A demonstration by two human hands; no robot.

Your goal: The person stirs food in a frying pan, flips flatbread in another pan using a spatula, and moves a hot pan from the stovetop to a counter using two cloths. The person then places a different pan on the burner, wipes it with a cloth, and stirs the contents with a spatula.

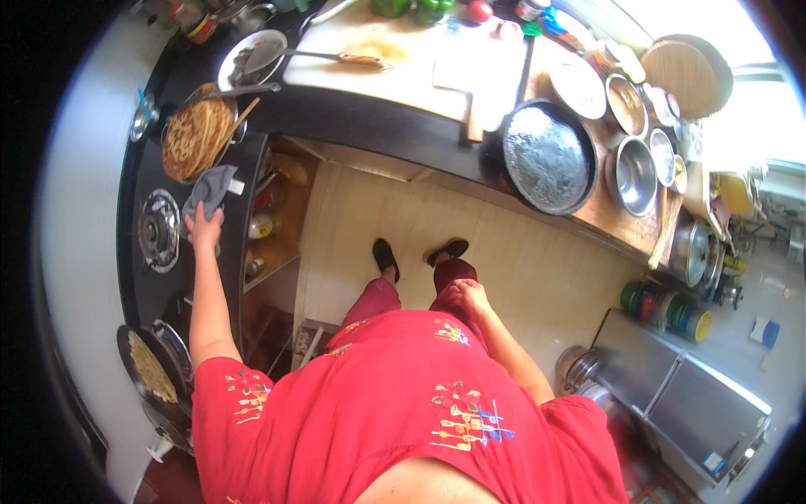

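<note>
My left hand (205,232) reaches over the black counter on the left and grips a grey cloth (213,188) with a white tag. Just beyond the cloth lies a stack of browned flatbreads (196,140), with a wooden stick (242,126) at its edge. A gas burner (159,231) is beside my left hand. Nearer to me on that counter, a pan (135,372) holds a pale flatbread (151,368). My right hand (467,296) hangs low by my thigh, its fingers curled; I see nothing in it.
A white cutting board (403,38) carries a slotted turner (352,59) and a cleaver (475,120). A bowl (230,79) of dark food is left of it. A large black pan (550,157) and steel bowls (633,176) line the right counter. An open cabinet (277,246) sits below the left counter.
</note>
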